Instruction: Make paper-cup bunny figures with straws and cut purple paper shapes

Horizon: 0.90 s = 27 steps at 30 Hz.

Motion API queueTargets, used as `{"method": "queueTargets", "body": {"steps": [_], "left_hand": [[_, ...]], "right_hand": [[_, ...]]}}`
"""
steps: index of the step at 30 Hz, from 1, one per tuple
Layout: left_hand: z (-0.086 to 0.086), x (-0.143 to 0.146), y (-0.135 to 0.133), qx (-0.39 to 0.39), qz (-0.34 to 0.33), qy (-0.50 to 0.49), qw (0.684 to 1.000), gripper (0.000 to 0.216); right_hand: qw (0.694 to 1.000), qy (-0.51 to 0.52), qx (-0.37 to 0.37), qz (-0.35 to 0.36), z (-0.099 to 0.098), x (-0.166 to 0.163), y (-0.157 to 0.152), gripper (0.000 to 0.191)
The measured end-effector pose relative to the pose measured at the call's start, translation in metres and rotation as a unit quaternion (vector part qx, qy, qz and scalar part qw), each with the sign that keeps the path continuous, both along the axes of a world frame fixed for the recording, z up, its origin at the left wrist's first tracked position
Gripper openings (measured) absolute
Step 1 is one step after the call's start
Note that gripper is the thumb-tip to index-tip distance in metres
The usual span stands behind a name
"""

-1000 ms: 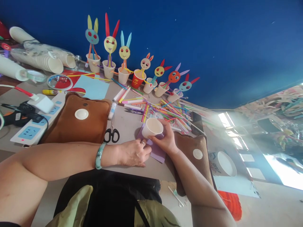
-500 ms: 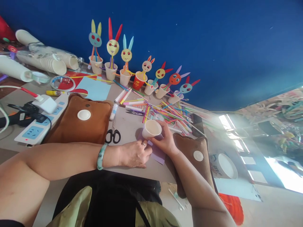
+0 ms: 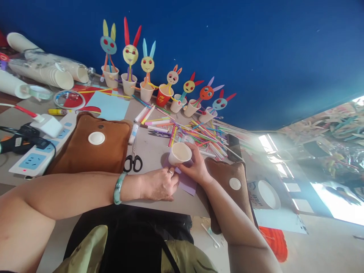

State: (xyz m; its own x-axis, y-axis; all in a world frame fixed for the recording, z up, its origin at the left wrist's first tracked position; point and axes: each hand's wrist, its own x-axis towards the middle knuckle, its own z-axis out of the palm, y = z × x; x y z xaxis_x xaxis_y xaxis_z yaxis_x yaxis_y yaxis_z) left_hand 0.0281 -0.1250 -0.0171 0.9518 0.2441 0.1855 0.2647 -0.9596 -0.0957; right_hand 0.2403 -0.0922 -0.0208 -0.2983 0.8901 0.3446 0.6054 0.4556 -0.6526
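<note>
A white paper cup (image 3: 180, 153) stands upright on a sheet of purple paper (image 3: 188, 185). My right hand (image 3: 198, 167) wraps round the cup's right side, thumb at the front. Just left of the cup's base, my left hand (image 3: 159, 184) rests with its fingers curled together over the paper's left part. Whatever those fingers may pinch is hidden behind the hand. Black-handled scissors (image 3: 133, 163) lie left of the cup, beyond my left wrist. Behind the cup sits a roll of clear tape (image 3: 187, 139), partly covered by the cup and my fingers.
Paper-cup rabbit figures (image 3: 147, 91) line the blue wall. Coloured sticks and pens (image 3: 199, 132) lie scattered before them. Brown cushion-like pouches (image 3: 109, 148) flank the work spot. A power strip (image 3: 34, 161) and stacked cups (image 3: 54, 77) are at left; a paper bucket (image 3: 265, 195) is at right.
The whole view has shifted slightly, so everything appears a little further left. Both hands keep the same pose at the cup.
</note>
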Motion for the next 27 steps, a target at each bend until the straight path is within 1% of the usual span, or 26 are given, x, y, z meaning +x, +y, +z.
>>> {"method": "queueTargets", "body": {"steps": [5,10,14,16,19,24,27], "left_hand": [[-0.005,0.001,0.0,0.002,0.001,-0.011,1.0,0.056],[-0.008,0.002,0.0,0.006,0.0,-0.025,1.0,0.057],[-0.007,0.001,0.0,-0.008,0.001,-0.026,1.0,0.053],[-0.006,0.001,0.0,-0.016,0.002,-0.024,1.0,0.051],[-0.004,-0.001,0.0,-0.029,0.007,-0.025,0.999,0.05],[-0.004,-0.002,0.0,-0.025,0.021,-0.024,0.999,0.058],[-0.006,-0.002,0.0,-0.021,0.027,-0.021,0.999,0.06]], "right_hand": [[0.999,-0.03,0.007,0.02,-0.002,0.001,0.001,0.075],[0.999,-0.037,0.0,0.007,-0.002,0.001,-0.001,0.074],[1.0,-0.012,0.005,-0.008,-0.001,0.001,0.0,0.074],[0.999,0.02,0.013,-0.033,-0.002,0.002,0.001,0.072],[0.991,0.099,0.012,-0.089,-0.003,0.003,0.003,0.07],[0.954,0.258,-0.021,-0.151,-0.003,0.002,0.007,0.074],[0.941,0.291,0.0,-0.174,-0.002,0.002,0.009,0.074]]}}
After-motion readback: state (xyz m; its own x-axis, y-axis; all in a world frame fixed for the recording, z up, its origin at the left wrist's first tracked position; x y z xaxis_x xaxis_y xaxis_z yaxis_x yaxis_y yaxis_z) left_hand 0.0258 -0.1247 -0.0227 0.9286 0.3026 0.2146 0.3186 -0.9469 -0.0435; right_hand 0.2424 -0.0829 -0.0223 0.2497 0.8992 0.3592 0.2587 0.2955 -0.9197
